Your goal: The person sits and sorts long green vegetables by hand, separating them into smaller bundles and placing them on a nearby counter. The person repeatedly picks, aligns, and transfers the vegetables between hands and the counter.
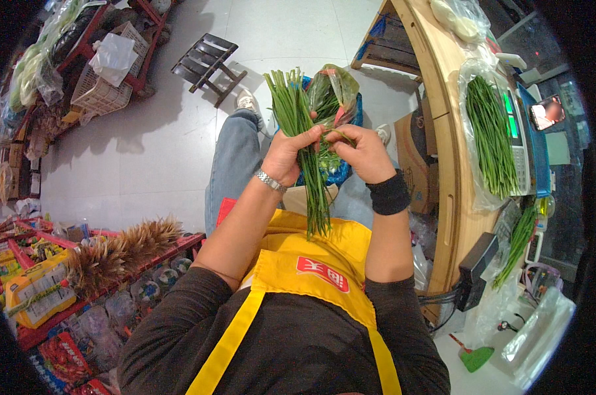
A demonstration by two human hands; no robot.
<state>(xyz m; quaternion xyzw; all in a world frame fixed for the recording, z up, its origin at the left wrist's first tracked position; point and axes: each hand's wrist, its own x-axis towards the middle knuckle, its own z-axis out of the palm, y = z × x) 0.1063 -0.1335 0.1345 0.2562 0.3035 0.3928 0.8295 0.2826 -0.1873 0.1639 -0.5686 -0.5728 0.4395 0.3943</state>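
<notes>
A bundle of long green garlic chives (290, 106) is gripped in my left hand (292, 150), its cut ends pointing away and its leaf tips hanging over my yellow apron (318, 261). Close beside it, my right hand (364, 150) pinches a thin green blade (345, 136) between thumb and fingers. Below both hands stands a blue container (359, 111) between my knees. In it lie a clear plastic bag (335, 86) with more greens and some loose trimmings (327, 160). My hands hide part of the container.
At right, a wooden counter (443, 148) carries chives (490, 138) on plastic over a scale (520, 168), and a phone (547, 112). A black folding stool (206, 61) stands ahead. Red shelving (145, 49) with a white crate (105, 94) is far left; a feather duster (125, 247) lies nearer.
</notes>
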